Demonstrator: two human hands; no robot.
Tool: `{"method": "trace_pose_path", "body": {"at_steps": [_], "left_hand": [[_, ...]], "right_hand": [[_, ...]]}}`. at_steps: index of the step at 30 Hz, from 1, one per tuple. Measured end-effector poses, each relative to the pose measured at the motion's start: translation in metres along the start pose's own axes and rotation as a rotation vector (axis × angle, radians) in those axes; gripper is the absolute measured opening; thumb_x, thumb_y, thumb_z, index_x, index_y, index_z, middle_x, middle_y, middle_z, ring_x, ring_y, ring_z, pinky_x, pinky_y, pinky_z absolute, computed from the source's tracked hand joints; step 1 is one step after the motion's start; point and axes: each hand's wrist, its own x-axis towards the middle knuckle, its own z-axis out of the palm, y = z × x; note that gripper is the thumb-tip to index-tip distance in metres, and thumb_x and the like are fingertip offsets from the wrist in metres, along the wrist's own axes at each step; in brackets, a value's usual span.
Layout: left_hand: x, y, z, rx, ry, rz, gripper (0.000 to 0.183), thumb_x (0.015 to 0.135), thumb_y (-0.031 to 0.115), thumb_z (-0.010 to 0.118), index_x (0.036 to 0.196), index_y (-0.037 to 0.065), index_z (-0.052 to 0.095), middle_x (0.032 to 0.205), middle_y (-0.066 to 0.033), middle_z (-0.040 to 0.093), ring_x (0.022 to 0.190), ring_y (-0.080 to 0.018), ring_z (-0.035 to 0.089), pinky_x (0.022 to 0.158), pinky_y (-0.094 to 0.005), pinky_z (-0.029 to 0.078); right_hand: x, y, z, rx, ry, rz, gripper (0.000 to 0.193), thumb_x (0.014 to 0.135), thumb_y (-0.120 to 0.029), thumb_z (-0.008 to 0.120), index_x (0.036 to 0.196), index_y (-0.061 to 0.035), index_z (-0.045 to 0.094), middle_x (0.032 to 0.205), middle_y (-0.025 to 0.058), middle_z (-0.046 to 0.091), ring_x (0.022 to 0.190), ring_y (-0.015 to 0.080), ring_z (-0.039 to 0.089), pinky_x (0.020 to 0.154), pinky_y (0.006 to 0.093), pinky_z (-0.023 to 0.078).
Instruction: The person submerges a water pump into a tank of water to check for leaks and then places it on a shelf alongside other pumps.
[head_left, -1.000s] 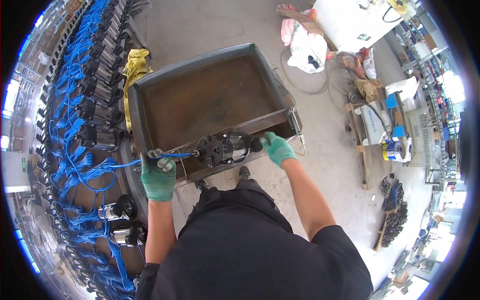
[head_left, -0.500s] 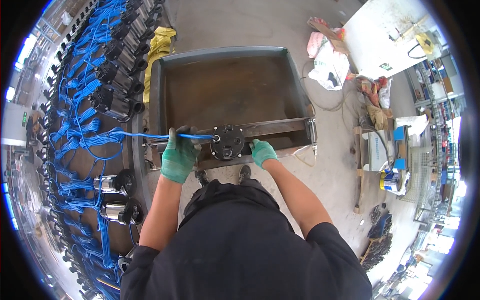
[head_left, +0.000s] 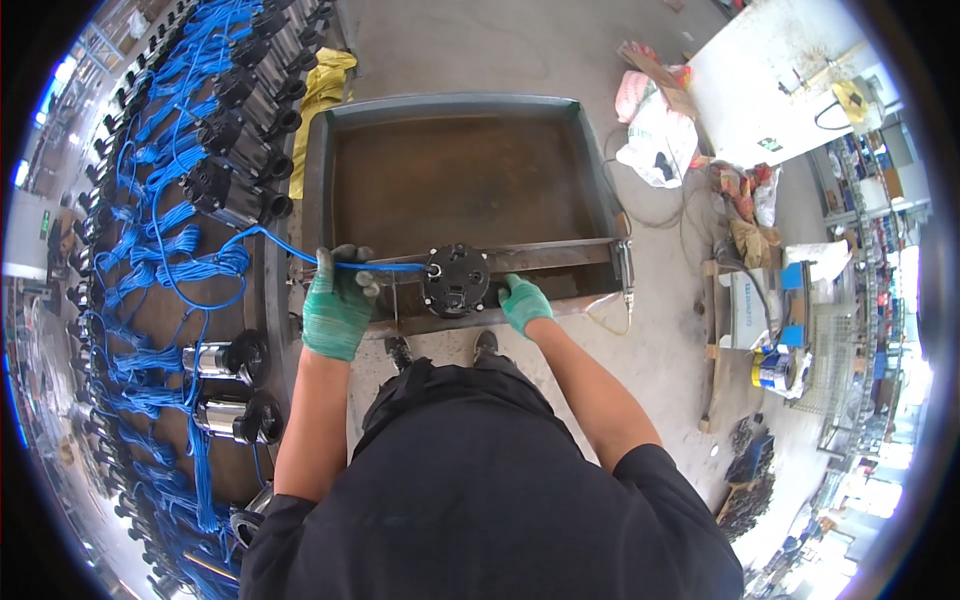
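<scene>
A black round pump (head_left: 457, 281), seen from its top, stands at the front of a metal water tank (head_left: 455, 98). From its top a blue cable (head_left: 395, 267) runs left to the cable bundles on the side table. My gloved left hand (head_left: 338, 310) is closed around this cable, a short way left of the pump. My right hand (head_left: 526, 304), in a green glove, is just right of the pump by the tank's front edge. Its fingers are curled, and what they grip, if anything, is hidden.
On the left, a long table (head_left: 222, 290) carries several steel pumps (head_left: 232, 192) and blue cable coils (head_left: 205, 265). Yellow cloth (head_left: 322, 85) lies at the tank's far left corner. To the right are bags (head_left: 660, 145), a white panel (head_left: 765, 80) and a pallet (head_left: 712, 350).
My left hand has shifted left along the cable, away from the pump. The cable beyond it now bows upward near the table edge. My right hand stays nearly in place.
</scene>
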Motion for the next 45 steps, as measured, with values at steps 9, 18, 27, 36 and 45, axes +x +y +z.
{"method": "trace_pose_path", "body": {"at_steps": [9,18,27,36,45], "left_hand": [[-0.037,0.072,-0.051,0.665,0.490,0.502,0.040,0.104,0.042,0.056,0.100,0.004,0.067,0.084,-0.0063,0.070,0.058,-0.0124,0.060,0.056,-0.0254,0.049],[-0.055,0.067,-0.047,0.663,0.286,0.505,0.052,0.101,0.053,0.055,0.109,0.003,0.067,0.088,-0.0070,0.068,0.078,-0.0160,0.065,0.069,-0.0305,0.051],[0.003,-0.029,0.004,0.150,0.078,-0.061,0.043,0.103,0.048,0.053,0.113,0.008,0.066,0.100,-0.0094,0.072,0.080,-0.0218,0.070,0.072,-0.0353,0.056],[0.003,-0.033,-0.006,0.207,0.131,-0.183,0.042,0.101,0.045,0.058,0.112,0.005,0.067,0.090,-0.0078,0.072,0.073,-0.0181,0.069,0.063,-0.0316,0.057],[0.006,-0.024,-0.007,0.242,0.118,-0.198,0.045,0.099,0.047,0.061,0.112,0.005,0.068,0.092,-0.0100,0.073,0.078,-0.0233,0.069,0.071,-0.0374,0.056]], "right_hand": [[-0.024,-0.119,-0.118,-0.148,-0.181,-0.155,0.040,0.092,-0.033,0.059,0.124,-0.0100,0.061,0.107,0.0190,0.072,0.102,0.0381,0.068,0.091,0.0485,0.051],[-0.017,-0.087,-0.100,-0.086,-0.143,-0.188,0.034,0.093,-0.035,0.059,0.117,-0.0113,0.064,0.101,0.0185,0.072,0.099,0.0383,0.068,0.088,0.0490,0.051],[-0.003,0.009,-0.030,-0.123,0.063,-0.009,0.040,0.090,-0.014,0.057,0.129,-0.0170,0.059,0.120,0.0185,0.061,0.102,0.0429,0.065,0.085,0.0530,0.053],[0.006,0.045,-0.002,0.088,0.169,-0.053,0.040,0.084,-0.013,0.068,0.123,-0.0107,0.058,0.114,0.0168,0.068,0.101,0.0396,0.067,0.085,0.0465,0.055],[0.007,0.052,0.016,0.098,0.138,-0.124,0.059,0.083,-0.001,0.060,0.141,-0.0067,0.049,0.129,0.0183,0.064,0.117,0.0364,0.063,0.094,0.0419,0.052]]}}
